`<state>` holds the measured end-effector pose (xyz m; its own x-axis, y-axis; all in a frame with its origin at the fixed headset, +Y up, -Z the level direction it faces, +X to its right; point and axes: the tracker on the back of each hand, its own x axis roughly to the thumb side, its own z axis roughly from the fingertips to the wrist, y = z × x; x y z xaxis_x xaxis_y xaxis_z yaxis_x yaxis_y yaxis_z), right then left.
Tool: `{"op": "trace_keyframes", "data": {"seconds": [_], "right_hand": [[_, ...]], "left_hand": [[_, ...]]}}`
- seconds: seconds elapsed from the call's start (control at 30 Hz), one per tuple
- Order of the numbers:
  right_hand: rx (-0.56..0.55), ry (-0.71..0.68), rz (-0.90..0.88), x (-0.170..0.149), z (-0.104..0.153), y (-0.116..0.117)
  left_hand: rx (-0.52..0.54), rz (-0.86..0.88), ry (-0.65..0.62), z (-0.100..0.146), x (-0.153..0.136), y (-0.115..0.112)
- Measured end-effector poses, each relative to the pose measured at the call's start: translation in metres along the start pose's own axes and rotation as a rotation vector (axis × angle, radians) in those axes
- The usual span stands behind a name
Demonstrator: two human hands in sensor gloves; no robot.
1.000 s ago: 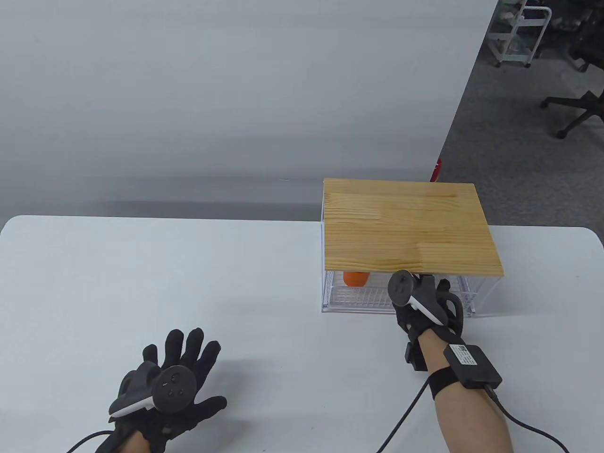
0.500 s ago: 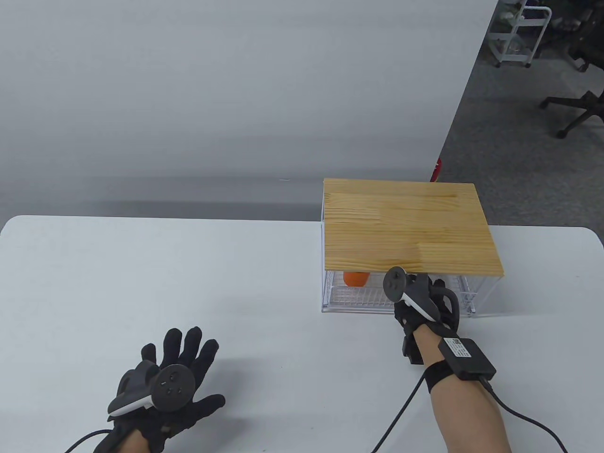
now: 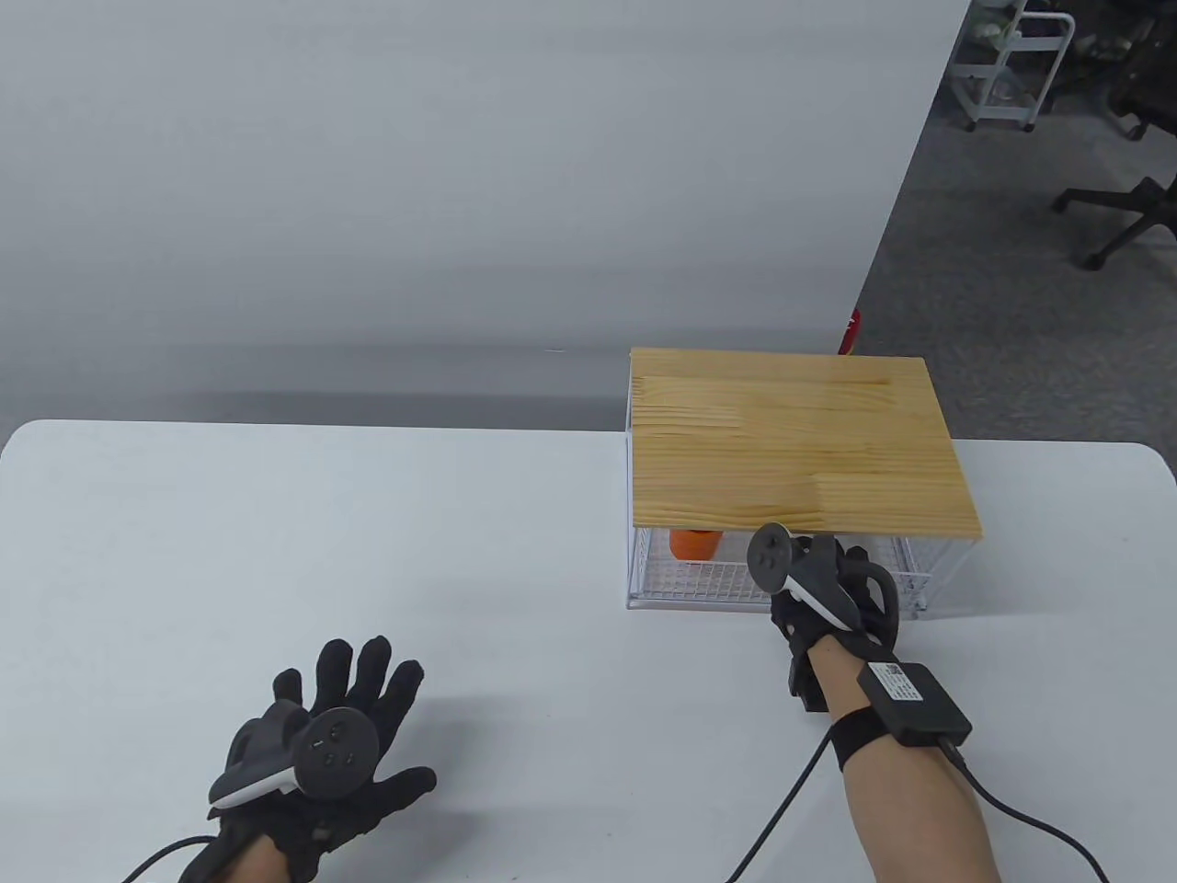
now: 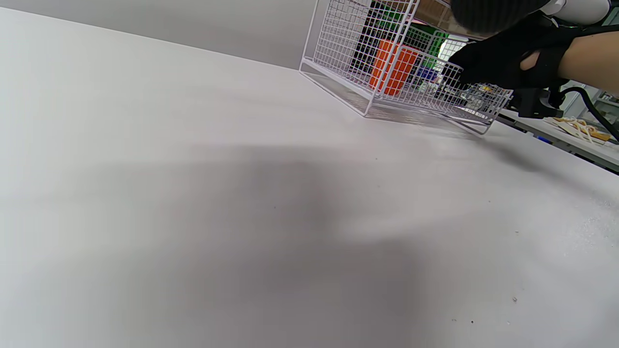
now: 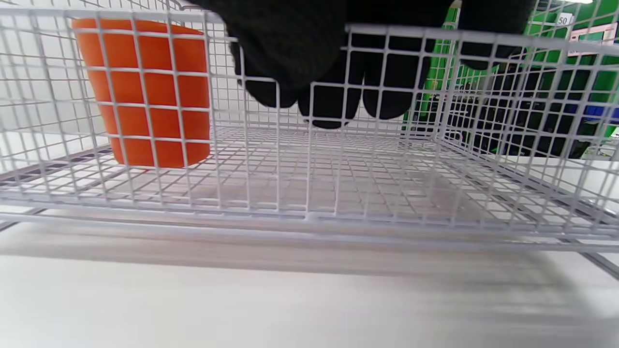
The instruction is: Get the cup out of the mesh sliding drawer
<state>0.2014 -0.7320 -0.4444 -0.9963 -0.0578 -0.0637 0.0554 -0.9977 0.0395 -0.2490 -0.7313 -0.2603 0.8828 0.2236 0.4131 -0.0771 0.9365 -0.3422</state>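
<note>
2 hands | right hand (image 3: 832, 589) hooks its fingers (image 5: 333, 101) over drawer (image 5: 309, 203) front rim to pull | cup (image 5: 145, 92) upright inside, near surface's far right edge | left hand (image 3: 322, 745) released, flat on surface (image 3: 368, 552)

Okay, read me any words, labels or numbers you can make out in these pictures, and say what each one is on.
"50": on a small white sign against the green background behind the mesh drawer, right wrist view.
White label on the black box strapped to the right forearm: printed, but too small to read.
Another sign in the green background: blurred, unreadable.
Nothing readable on the orange cup.
</note>
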Motion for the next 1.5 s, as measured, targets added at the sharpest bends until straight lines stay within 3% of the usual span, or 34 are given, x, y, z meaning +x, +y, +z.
{"op": "trace_keyframes", "data": {"seconds": [1.5], "right_hand": [[-0.044, -0.102, 0.012, -0.008, 0.030, -0.004]], "left_hand": [[-0.012, -0.008, 0.003, -0.002, 0.002, -0.004]]}}
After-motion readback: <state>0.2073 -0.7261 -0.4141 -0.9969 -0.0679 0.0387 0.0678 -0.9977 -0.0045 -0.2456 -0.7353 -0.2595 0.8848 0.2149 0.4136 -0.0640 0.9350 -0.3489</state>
